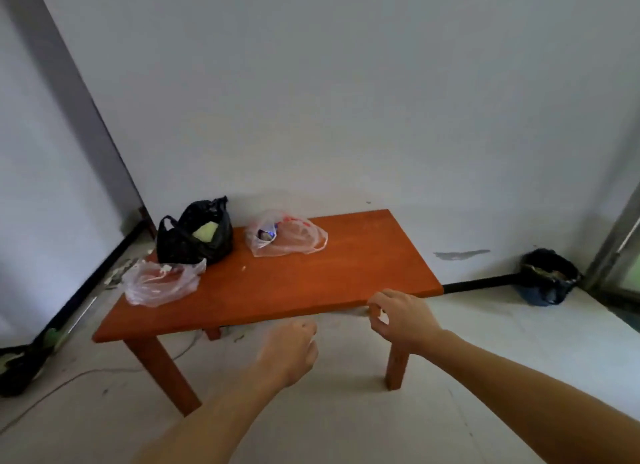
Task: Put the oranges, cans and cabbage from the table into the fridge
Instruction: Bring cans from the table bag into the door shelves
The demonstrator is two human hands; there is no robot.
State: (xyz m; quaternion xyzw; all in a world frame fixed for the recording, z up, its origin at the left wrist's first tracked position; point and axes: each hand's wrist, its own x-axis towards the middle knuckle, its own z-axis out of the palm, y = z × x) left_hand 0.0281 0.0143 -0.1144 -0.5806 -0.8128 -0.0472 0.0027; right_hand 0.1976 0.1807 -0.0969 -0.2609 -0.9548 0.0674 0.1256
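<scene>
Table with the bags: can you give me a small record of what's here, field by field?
table: low, red-brown, by the wall
black bag: back left on table, open, likely cabbage showing
back clear bag: red print, dark item inside, unclear
front clear bag: front left corner, contents unclear
left hand: fist, empty, before the table
right hand: loosely curled, empty, at table's near edge
fridge: not in view

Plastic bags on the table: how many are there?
3. A black bag stands at the back left corner, a clear bag lies in front of it at the left edge, and a red-printed clear bag lies mid-back. None seems hidden.
</scene>
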